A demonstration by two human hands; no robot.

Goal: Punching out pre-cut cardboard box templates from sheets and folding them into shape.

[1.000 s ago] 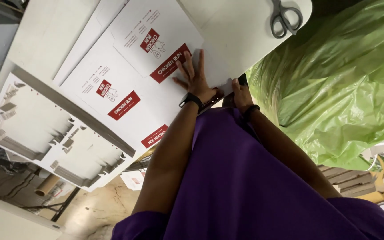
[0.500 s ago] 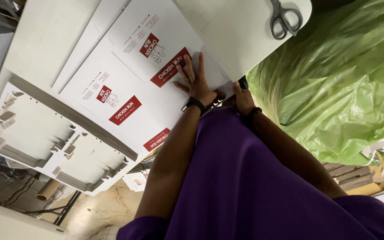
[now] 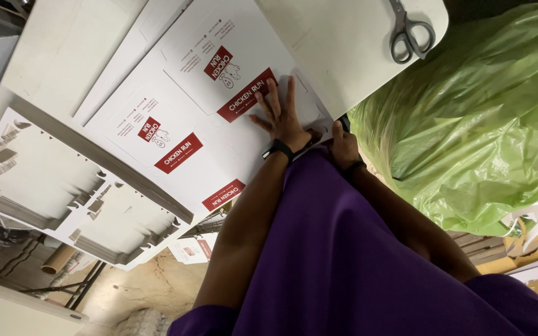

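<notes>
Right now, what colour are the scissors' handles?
Grey, in the head view: the scissors lie on the white table.

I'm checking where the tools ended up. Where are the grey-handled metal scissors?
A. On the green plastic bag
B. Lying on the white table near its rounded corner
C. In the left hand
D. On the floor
B: the grey-handled metal scissors lie untouched on the white table by its rounded corner, away from both hands.

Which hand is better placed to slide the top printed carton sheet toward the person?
Left. The left hand lies flat, fingers spread, on the printed carton sheet. The right hand sits lower, at the edge of the table by the sheet's corner, so it would probably have to move first.
</notes>
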